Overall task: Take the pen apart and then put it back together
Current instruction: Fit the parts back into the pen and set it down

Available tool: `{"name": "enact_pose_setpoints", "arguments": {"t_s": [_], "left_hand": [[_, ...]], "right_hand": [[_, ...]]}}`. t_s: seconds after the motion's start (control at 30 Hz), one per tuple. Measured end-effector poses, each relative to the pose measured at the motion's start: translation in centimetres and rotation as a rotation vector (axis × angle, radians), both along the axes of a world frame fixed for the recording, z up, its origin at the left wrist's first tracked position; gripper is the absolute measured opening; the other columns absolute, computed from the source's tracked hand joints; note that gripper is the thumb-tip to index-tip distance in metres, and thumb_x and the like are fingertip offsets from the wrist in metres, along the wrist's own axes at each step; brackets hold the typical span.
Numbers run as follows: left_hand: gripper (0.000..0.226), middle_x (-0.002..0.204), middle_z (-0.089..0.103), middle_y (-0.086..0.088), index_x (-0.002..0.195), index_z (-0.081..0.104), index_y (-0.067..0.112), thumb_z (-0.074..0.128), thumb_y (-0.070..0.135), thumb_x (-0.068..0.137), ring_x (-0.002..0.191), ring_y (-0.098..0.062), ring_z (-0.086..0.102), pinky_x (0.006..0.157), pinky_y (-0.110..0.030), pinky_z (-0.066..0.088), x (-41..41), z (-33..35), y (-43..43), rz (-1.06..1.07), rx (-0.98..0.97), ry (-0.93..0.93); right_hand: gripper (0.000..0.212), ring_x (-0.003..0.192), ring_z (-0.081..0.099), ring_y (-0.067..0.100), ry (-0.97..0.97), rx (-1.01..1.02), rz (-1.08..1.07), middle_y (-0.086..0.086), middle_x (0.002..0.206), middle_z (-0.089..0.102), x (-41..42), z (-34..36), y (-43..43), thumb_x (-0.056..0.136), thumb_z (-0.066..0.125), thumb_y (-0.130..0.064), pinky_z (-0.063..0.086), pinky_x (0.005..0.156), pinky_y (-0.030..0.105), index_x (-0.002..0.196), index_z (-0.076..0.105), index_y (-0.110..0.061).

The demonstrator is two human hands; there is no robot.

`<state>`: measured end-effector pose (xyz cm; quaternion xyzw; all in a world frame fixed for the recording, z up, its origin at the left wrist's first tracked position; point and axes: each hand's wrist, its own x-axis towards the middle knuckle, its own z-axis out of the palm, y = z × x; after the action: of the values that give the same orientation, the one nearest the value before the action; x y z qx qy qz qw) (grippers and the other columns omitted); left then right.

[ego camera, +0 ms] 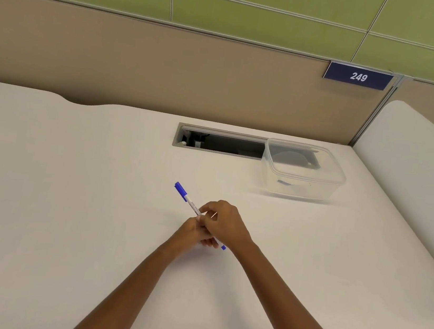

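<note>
A white pen (191, 202) with a blue cap at its far end points up and to the left above the white desk (67, 200). Its blue rear tip shows below my hands. My left hand (193, 233) grips the lower barrel from underneath. My right hand (226, 225) lies over the left one, fingertips pinching the barrel near its middle. The two hands hide the middle of the pen. The cap sits on the pen.
A clear plastic box (303, 173) stands at the back right, partly over a grey cable slot (218, 142) in the desk. A beige partition with a blue sign reading 249 (358, 76) rises behind. A white side panel (417, 163) runs along the right.
</note>
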<state>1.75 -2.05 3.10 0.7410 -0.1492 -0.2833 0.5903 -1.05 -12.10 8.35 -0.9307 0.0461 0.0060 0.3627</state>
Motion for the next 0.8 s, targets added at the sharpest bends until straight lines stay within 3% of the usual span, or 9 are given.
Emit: {"name": "enact_pose_setpoints", "arguments": {"t_s": [0.13,0.23,0.37,0.47,0.57,0.63,0.7,0.8], "left_hand": [[0.028,0.045,0.065,0.009,0.067,0.059,0.011,0.045,0.002,0.089,0.046,-0.001,0.058,0.054,-0.013,0.048,0.2,0.1,-0.3,-0.009,0.056,-0.032],[0.014,0.06,0.064,0.007,0.08,0.058,0.011,0.049,0.012,0.091,0.048,-0.001,0.06,0.052,-0.01,0.047,0.2,0.3,-0.4,0.072,0.095,-0.111],[0.018,0.084,0.062,-0.005,0.084,0.055,0.009,0.048,0.024,0.092,0.071,-0.021,0.055,0.069,-0.031,0.045,0.8,0.1,0.2,0.114,0.18,-0.29],[0.024,0.093,0.063,-0.012,0.089,0.06,0.004,0.046,0.024,0.092,0.085,-0.026,0.057,0.076,-0.034,0.045,1.1,-0.4,0.8,0.275,0.298,-0.542],[0.021,0.11,0.063,-0.014,0.099,0.061,0.004,0.05,0.021,0.09,0.104,-0.031,0.057,0.087,-0.035,0.042,2.0,-1.4,1.4,0.293,0.478,-0.694],[0.03,0.128,0.056,-0.019,0.11,0.059,0.004,0.049,0.023,0.09,0.121,-0.036,0.049,0.098,-0.043,0.04,2.7,-2.1,1.8,0.263,0.624,-0.752],[0.041,0.125,0.058,-0.023,0.108,0.062,0.003,0.041,0.032,0.087,0.116,-0.041,0.054,0.092,-0.051,0.046,3.3,-2.9,2.0,0.243,0.713,-0.76],[0.058,0.12,0.061,-0.024,0.109,0.063,0.005,0.023,0.041,0.091,0.11,-0.04,0.059,0.087,-0.053,0.048,3.7,-3.4,2.1,0.213,0.783,-0.719]], "right_hand": [[0.018,0.082,0.056,0.017,0.016,0.018,0.025,0.013,0.101,0.067,0.7,0.1,-0.3,0.083,0.053,-0.01,0.041,0.062,0.017,0.096,0.065,-0.005],[0.017,0.086,0.061,0.023,-0.01,0.072,-0.02,0.014,0.099,0.068,1.2,0.1,-0.5,0.085,0.052,-0.01,0.047,0.072,0.026,0.098,0.062,-0.004],[0.016,0.076,0.055,0.019,-0.058,0.213,-0.156,0.01,0.088,0.062,2.1,0.2,-0.8,0.087,0.051,-0.011,0.044,0.067,0.024,0.098,0.057,-0.002],[0.02,0.072,0.052,0.018,-0.057,0.219,-0.239,0.006,0.084,0.056,3.0,-0.2,-1.2,0.089,0.05,-0.012,0.04,0.055,0.016,0.104,0.056,-0.001],[0.021,0.073,0.052,0.02,-0.04,0.187,-0.306,0.015,0.09,0.062,3.9,-1.0,-1.3,0.089,0.05,-0.012,0.041,0.059,0.023,0.103,0.057,0.002],[0.017,0.072,0.05,0.022,-0.013,0.163,-0.327,0.018,0.089,0.064,4.4,-1.7,-1.2,0.087,0.05,-0.01,0.039,0.062,0.024,0.094,0.058,0.003],[0.014,0.069,0.047,0.022,0.034,0.119,-0.33,0.01,0.071,0.056,4.8,-2.4,-1.2,0.086,0.049,-0.008,0.033,0.051,0.021,0.074,0.053,-0.001],[0.036,0.061,0.041,0.021,0.076,0.046,-0.346,-0.001,0.057,0.035,5.3,-3.5,-1.2,0.085,0.046,-0.007,0.024,0.045,0.019,0.053,0.031,-0.013]]}}
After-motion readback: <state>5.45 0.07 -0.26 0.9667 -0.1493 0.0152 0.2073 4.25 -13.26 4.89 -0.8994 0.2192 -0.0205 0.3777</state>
